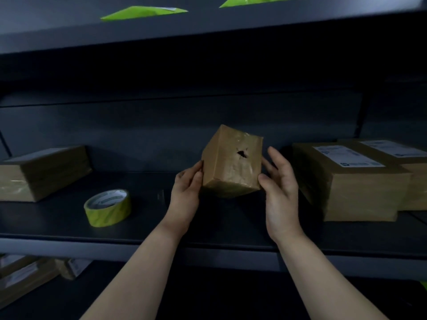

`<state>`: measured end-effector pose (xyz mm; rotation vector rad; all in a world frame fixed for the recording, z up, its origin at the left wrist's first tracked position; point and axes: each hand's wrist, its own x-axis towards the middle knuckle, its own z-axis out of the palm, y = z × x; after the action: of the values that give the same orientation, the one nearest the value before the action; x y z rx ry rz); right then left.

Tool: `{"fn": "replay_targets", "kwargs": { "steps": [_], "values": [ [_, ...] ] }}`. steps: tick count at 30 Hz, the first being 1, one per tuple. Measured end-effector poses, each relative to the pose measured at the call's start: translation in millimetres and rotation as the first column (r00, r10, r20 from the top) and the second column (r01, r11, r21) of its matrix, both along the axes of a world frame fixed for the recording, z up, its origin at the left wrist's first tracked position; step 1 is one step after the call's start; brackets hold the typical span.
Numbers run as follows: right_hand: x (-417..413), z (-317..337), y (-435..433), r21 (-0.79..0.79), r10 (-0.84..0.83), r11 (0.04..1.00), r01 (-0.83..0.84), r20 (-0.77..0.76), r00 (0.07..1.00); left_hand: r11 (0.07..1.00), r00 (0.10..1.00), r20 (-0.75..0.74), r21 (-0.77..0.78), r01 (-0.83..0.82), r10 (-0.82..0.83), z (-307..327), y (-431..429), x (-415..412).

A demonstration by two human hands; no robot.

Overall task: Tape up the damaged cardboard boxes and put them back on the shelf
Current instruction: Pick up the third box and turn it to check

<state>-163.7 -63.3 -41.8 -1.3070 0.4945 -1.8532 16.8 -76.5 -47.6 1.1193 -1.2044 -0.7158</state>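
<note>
Head view: left hand [187, 192] and right hand [280, 181] clasp a punctured box [231, 167]; neighbouring box labels [349, 155] unreadable.

**Dark shelf and what rests on it**

The dark middle shelf [208, 229] carries a roll of yellow tape [107, 207] lying flat near its front edge, left of centre. At far left sits a brown cardboard box [44, 172]. At right, two larger labelled boxes [351, 181] stand side by side, touching. The shelf above [161, 31] holds green packets [143, 12].
</note>
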Motion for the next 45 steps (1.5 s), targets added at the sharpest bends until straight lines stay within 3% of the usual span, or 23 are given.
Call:
{"fn": "replay_targets", "kwargs": {
  "steps": [3, 7, 11, 18, 23, 25, 27, 29, 31, 34, 37, 40, 45],
  "values": [
    [0.4, -1.0, 0.6, -0.004, -0.011, 1.0, 0.011, -0.044, 0.999, 1.0, 1.0, 0.01, 0.009, 0.004, -0.004, 0.7, 0.5, 0.2],
    [4.2, -0.1, 5.6, -0.093, -0.048, 0.995, 0.032, -0.172, 0.984, 0.987, 0.987, -0.099, 0.083, 0.134, -0.126, 10.4, 14.2, -9.6],
    [9.9, -1.7, 9.1, -0.119, -0.138, 0.987, 0.108, -0.289, 0.947, 0.979, 0.969, -0.156, 0.048, 0.199, -0.189, 11.1, 19.3, -12.1],
    [15.2, -0.6, 4.7, -0.055, -0.267, 0.961, 0.272, -0.443, 0.856, 0.999, 0.99, -0.138, -0.006, -0.043, 0.041, 8.8, 26.6, -8.5],
    [34.1, 9.7, 26.4, -0.163, -0.456, 0.89, 0.426, -0.328, 0.828, 0.963, 0.97, -0.004, -0.123, -0.24, 0.242, 2.8, 35.1, 12.3],
    [50.0, 13.0, 39.1, -0.284, -0.466, 0.877, 0.387, -0.312, 0.828, 0.894, 0.917, 0.047, -0.247, -0.374, 0.396, 8.2, 41.5, 30.1],
    [70.3, 13.3, 48.6, -0.307, -0.365, 0.915, 0.263, -0.348, 0.863, 0.774, 0.807, 0.07, -0.343, -0.533, 0.587, 14.7, 49.2, 56.3],
    [94.7, 12.7, 53.2, -0.182, -0.195, 0.976, 0.123, -0.463, 0.865, 0.672, 0.68, 0.106, -0.322, -0.667, 0.725, 18.9, 56.0, 87.5],
    [119.2, 11.9, 50.1, -0.041, -0.101, 0.994, 0.098, -0.644, 0.758, 0.648, 0.611, 0.217, -0.258, -0.717, 0.762, 20.8, 61.3, 115.3],
    [151.4, 11.2, 32.9, 0.104, 0.013, 0.979, 0.173, -0.886, 0.463, 0.725, 0.553, 0.52, -0.213, -0.655, 0.652, 16.2, 67.2, 144.2],
    [176.7, 10.3, 11.3, 0.231, 0.153, 0.94, 0.252, -0.943, 0.295, 0.803, 0.415, 0.773, -0.197, -0.562, 0.48, 9.4, 71.9, 160.0],
    [193.5, 6.3, -7.1, 0.299, 0.196, 0.886, 0.353, -0.934, 0.299, 0.833, 0.322, 0.88, -0.134, -0.537, 0.349, 7.3, 71.6, 169.1],
    [198.9, -2.3, -14.6, 0.233, 0.013, 0.816, 0.529, -0.923, 0.386, 0.891, 0.183, 0.969, -0.066, -0.449, 0.164, 5.3, 66.5, 185.4]
  ]
}}
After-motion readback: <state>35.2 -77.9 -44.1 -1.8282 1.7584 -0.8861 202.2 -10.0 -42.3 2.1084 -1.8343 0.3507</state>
